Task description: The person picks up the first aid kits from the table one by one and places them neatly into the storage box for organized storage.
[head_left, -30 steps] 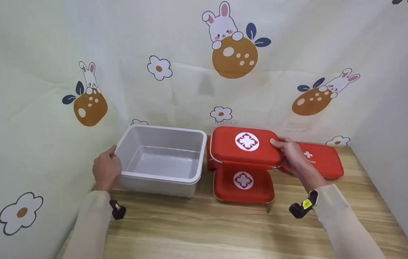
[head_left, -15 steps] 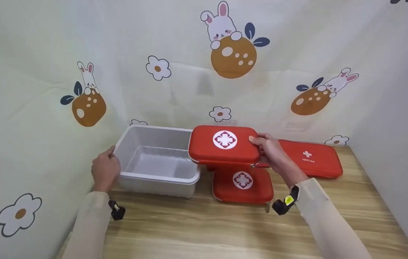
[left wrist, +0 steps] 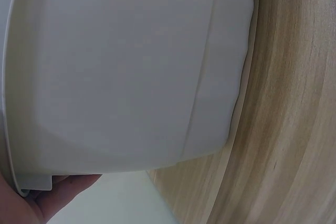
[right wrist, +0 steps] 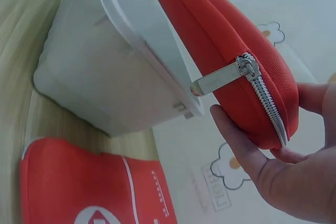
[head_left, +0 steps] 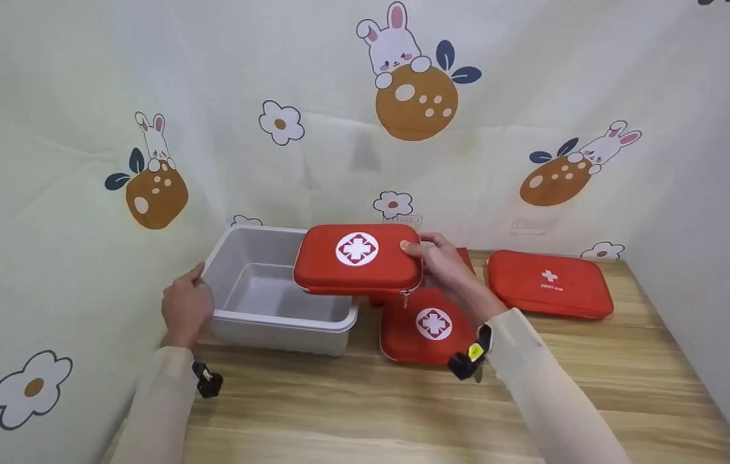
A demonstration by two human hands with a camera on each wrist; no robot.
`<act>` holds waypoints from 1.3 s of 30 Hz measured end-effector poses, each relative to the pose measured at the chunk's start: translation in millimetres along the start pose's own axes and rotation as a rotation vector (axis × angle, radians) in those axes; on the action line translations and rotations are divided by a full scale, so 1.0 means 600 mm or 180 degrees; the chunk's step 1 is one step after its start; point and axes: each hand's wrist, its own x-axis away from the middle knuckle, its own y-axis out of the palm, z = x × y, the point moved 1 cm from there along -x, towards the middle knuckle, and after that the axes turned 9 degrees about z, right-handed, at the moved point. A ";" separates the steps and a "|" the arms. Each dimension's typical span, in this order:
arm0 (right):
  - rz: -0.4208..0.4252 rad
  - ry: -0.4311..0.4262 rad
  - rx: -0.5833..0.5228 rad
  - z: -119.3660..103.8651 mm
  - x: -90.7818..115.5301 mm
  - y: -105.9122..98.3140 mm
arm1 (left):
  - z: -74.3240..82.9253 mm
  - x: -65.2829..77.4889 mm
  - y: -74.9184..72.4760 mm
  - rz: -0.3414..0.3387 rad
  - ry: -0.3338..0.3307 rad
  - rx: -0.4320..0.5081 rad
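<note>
Two hands in view; what's each one got?

Left hand (head_left: 189, 303) grips the left rim of the gray bin (head_left: 281, 334). Thumb at the edge, a finger tucked below the lip in the left wrist view; the rest is hidden. Right hand (head_left: 445, 261) pinches the right end of a red case (head_left: 358, 274), grip only as wide as the case is thick.

How's that grip laid out?

Thumb on top, fingers underneath. Metal zipper pull (right wrist: 218, 80) sticks out from the corner near the hand.

Where's the case relative to the bin?

Raised, cross emblem up, above the bin's right side. From the head view it covers part of the right rim. Contact with that rim: can't tell.

And the bin?

Upright on the wooden table (head_left: 313, 412), inner floor partly visible.

Other cases?

Second red case (head_left: 434, 348) lies flat, right of the bin, with a matching round emblem, partly behind the right wrist. Another, the flat FIRST AID case (head_left: 548, 299), lies farther right, near the patterned curtain (head_left: 332, 77). More red shows behind the right hand; can't tell its shape.
</note>
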 end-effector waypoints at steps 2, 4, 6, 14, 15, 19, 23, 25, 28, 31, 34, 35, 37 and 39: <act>-0.0032 0.0017 -0.0020 0.000 -0.001 0.014 | -0.001 0.000 0.000 -0.0011 -0.0031 -0.0001; -0.0056 0.0032 -0.0035 0.002 -0.003 0.028 | -0.001 0.000 -0.001 -0.0035 -0.0063 -0.0005; -0.0092 0.0038 -0.0052 0.004 -0.003 0.041 | -0.001 0.001 -0.001 -0.0053 -0.0087 -0.0017; -0.0165 0.0087 -0.0101 0.010 -0.003 0.096 | -0.002 0.003 -0.003 -0.0040 -0.0108 -0.0026; -0.0167 0.0104 -0.0107 0.010 -0.003 0.102 | -0.002 0.003 -0.003 -0.0032 -0.0097 -0.0022; -0.0152 0.0160 -0.0096 0.011 -0.006 0.125 | -0.004 0.003 -0.002 -0.0003 -0.0055 -0.0029; -0.0124 0.0208 0.0003 0.011 -0.009 0.142 | -0.003 0.002 -0.001 0.0023 -0.0041 -0.0038; -0.0094 0.0226 0.0074 0.010 -0.010 0.149 | -0.001 0.003 0.000 0.0048 -0.0026 -0.0016; -0.0040 0.0248 0.0205 0.008 -0.011 0.157 | 0.001 0.005 0.000 0.0096 -0.0008 0.0025; -0.0013 0.0270 0.0326 0.006 -0.011 0.166 | 0.003 0.006 0.001 0.0103 -0.0010 0.0053; -0.0042 0.0298 0.0360 0.004 -0.010 0.176 | 0.003 0.006 0.002 0.0095 -0.0036 0.0044; -0.0056 0.0312 0.0345 0.003 -0.010 0.180 | 0.003 0.005 0.002 0.0100 -0.0039 0.0034; -0.0080 0.0302 0.0319 0.003 -0.010 0.188 | 0.003 0.005 0.003 0.0109 -0.0049 0.0013; -0.0113 0.0321 0.0215 0.002 -0.008 0.197 | 0.003 0.004 0.003 0.0113 -0.0061 0.0002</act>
